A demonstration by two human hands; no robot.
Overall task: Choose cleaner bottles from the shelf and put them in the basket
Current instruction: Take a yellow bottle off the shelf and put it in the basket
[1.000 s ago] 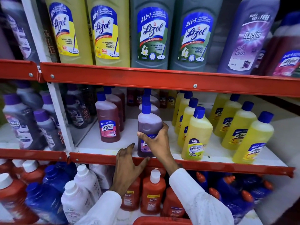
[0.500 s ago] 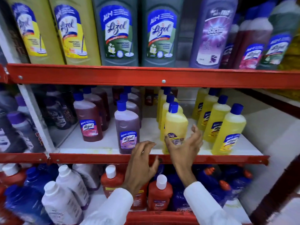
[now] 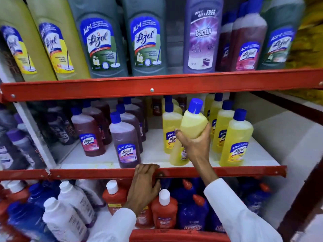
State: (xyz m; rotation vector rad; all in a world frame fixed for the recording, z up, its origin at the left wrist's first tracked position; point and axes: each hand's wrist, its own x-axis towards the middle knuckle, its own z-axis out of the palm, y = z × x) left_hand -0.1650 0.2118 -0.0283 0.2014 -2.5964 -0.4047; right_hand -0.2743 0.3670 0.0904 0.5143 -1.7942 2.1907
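Inspector: Status of the right hand?

Observer: Wrapped around a yellow bottle with a blue cap, thumb across the front and fingers behind. The bottle is tilted, cap leaning up and to the right, and appears clear of the middle shelf, in front of the other yellow bottles standing there.

Inspector: Reason for the tilt?

Observer: Judged, not seen: tipping the cap likely helps it pass under the red rail of the shelf above while coming out of the row.

Inspector: Left hand?

Observer: Holding nothing. Its fingers curl over the red front edge of the middle shelf, probably bracing the person during the reach.

Inspector: Neighbouring stock?

Observer: A purple bottle and a red-brown bottle stand upright to the left, apart from the grasp. Orange bottles with white caps sit on the shelf below.

Inspector: Basket?

Observer: A red rim shows at the bottom edge of the view; it may be the basket, but that cannot be confirmed.

Inspector: Task stage?

Observer: Selection made; the bottle is not yet in any basket.
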